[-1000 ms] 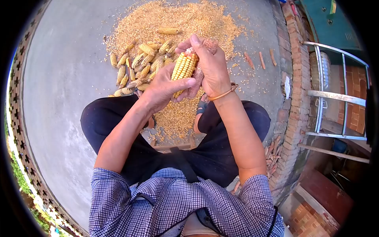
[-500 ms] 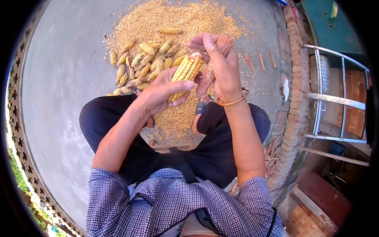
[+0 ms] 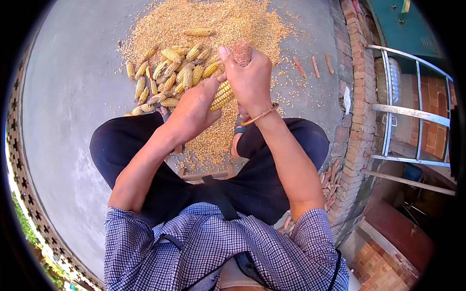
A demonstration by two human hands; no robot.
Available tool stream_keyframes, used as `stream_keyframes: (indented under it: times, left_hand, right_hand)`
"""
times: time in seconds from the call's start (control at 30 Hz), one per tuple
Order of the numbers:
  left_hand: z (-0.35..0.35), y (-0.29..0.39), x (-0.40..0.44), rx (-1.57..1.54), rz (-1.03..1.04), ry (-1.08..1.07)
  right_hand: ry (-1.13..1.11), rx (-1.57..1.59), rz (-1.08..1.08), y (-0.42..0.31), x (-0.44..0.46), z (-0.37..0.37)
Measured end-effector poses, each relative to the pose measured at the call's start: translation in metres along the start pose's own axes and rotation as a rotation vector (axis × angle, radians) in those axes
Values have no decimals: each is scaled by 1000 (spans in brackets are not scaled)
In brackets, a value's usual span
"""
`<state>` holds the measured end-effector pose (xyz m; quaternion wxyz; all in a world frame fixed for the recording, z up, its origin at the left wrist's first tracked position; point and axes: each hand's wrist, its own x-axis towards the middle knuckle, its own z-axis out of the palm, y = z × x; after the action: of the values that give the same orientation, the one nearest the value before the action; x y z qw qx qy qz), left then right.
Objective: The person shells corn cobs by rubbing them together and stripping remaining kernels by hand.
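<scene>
My left hand (image 3: 191, 109) is closed round a yellow corn cob (image 3: 223, 95), which slants up to the right, its upper end hidden behind my right hand. Wrapped in the fingers of my right hand (image 3: 250, 77) is a bare reddish cob (image 3: 241, 52), its rounded end standing out above the fist. The two hands meet over the corn. Beyond them lies a heap of partly shelled cobs (image 3: 170, 72) beside a wide spread of loose kernels (image 3: 213, 17). More kernels (image 3: 208, 145) lie on the ground between my feet.
A lone cob (image 3: 199, 32) rests on the kernels at the back. Several bare cobs (image 3: 315, 66) lie to the right, and others (image 3: 331, 184) are piled near the brick edging (image 3: 361, 97). A metal rail (image 3: 412, 112) stands at the far right. My knees flank the kernels.
The hands have come back together after moving apart. My right hand has turned and closed round the bare cob, now over the top of the yellow corn. The view has shifted slightly.
</scene>
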<state>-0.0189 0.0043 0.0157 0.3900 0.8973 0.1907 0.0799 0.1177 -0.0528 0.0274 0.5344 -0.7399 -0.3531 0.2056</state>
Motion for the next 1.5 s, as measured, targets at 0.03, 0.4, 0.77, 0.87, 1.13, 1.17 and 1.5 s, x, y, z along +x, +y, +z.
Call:
stream_keyframes:
  times: [0.03, 0.4, 0.77, 0.87, 1.13, 1.17, 1.5]
  left_hand:
    - [1, 0, -1, -105, -15, 8]
    - [-16, 10, 4, -1330, -486, -163]
    - [8, -1, -2, -661, -135, -97]
    - [-4, 6, 2, -740, -238, -127]
    - [-8, -2, 7, -1164, -389, -78]
    - [-7, -3, 8, -1090, -366, -60]
    - [5, 6, 10, -703, -344, 1]
  right_hand:
    - [-15, 67, 97, 4, 4, 0]
    - [-270, 501, 132, -2, 6, -18]
    - [89, 187, 117, 20, -2, 12]
    - [-101, 447, 280, 9, 5, -2]
    - [-114, 620, 259, 7, 0, -7]
    - [-88, 563, 238, 7, -2, -2]
    - [266, 303, 113, 9, -6, 28]
